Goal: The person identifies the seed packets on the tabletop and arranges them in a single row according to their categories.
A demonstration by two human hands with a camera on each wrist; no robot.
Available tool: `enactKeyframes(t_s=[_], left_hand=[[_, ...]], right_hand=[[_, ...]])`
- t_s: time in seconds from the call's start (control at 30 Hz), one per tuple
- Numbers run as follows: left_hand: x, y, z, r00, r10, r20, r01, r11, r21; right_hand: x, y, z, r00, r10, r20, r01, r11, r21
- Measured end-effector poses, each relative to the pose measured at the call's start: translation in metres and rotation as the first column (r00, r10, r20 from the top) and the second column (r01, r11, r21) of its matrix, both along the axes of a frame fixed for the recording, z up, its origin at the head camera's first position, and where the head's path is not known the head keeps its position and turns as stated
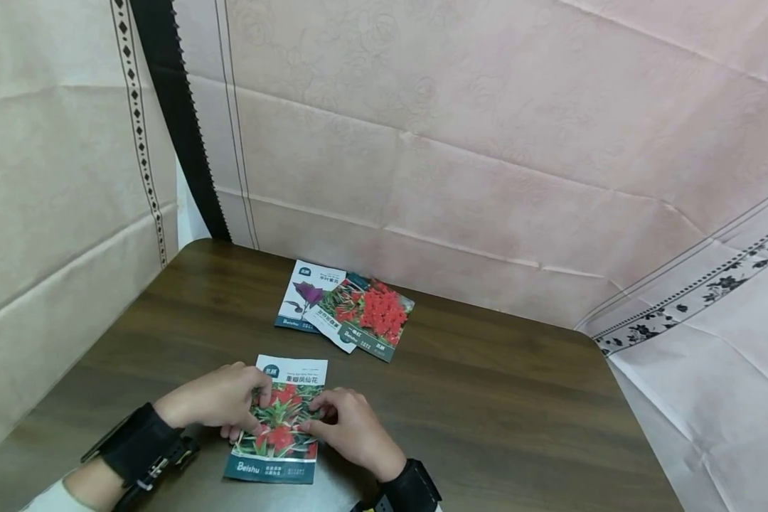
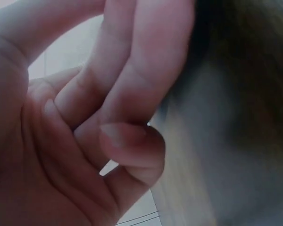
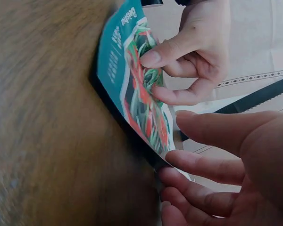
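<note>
A seed packet with red flowers and a teal bottom band is between the two hands, its lower end slightly off the table in the right wrist view. The left hand holds its left side, thumb on the printed face and other fingers curled at the edge. Those curled fingers fill the left wrist view, where the packet cannot be made out. At the packet's right edge, the right hand grips with thumb and fingers; its thumb lies above the edge and its other fingers beside and below.
Farther back on the brown wooden table lie overlapping seed packets, one with a purple flower and one with red blossoms on top. Pale patterned cloth hangs behind the table. Black bands wrap both wrists.
</note>
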State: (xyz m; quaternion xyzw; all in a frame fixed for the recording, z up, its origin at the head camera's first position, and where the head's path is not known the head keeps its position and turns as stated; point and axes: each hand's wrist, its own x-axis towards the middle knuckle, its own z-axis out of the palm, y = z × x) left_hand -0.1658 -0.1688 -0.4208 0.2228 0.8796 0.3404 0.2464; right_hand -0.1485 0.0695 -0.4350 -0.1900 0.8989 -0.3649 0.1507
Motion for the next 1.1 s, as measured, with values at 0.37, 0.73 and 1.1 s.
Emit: enactKeyframes(t_s=[0.37, 0.73, 1.1], left_hand=[[-0.001, 0.001, 0.000, 1.000, 0.009, -0.019, -0.010, 0.998, -0.056], [-0.003, -0.001, 0.005, 0.999, -0.017, -0.031, 0.018, 0.999, 0.033], [-0.013, 0.024, 0.032, 0.968, 0.008, -0.252, 0.024, 0.992, 0.120]], right_hand=[[0.001, -0.001, -0.003, 0.996, 0.020, -0.093, -0.010, 0.995, 0.101], [0.001, 0.003, -0.002, 0.997, -0.004, -0.072, 0.000, 0.998, -0.056], [-0.012, 0.025, 0.026, 0.943, -0.281, -0.177, 0.219, 0.927, -0.305]])
